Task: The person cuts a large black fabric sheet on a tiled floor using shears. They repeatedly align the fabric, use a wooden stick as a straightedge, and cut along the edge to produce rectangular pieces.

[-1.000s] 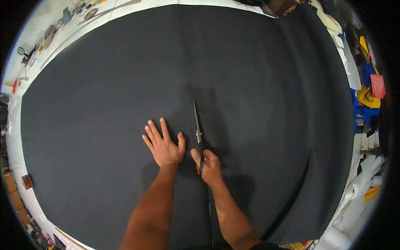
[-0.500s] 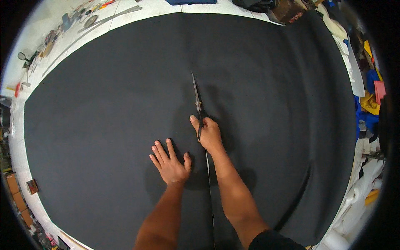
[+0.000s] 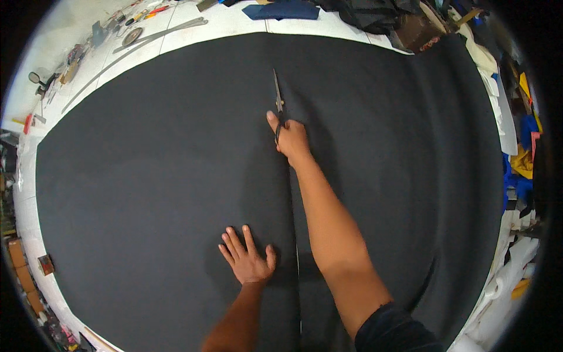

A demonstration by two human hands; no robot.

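A large sheet of black fabric (image 3: 146,176) covers most of a white table. My right hand (image 3: 290,139) is stretched far forward and grips a pair of scissors (image 3: 277,97) whose blades point away from me, near the fabric's far edge. A straight cut line (image 3: 295,246) runs back from the scissors toward me. My left hand (image 3: 249,261) lies flat with fingers spread on the fabric just left of that cut, close to my body.
The white table (image 3: 234,23) shows along the far and left edges, with small tools and a long ruler (image 3: 141,44) at the far left. Dark blue cloth (image 3: 281,10) lies at the back. Piled coloured fabric scraps (image 3: 522,164) sit to the right.
My right hand has pushed the scissors farther away along the fabric, lengthening the cut. The left hand has stayed flat on the cloth, now well behind the right hand.
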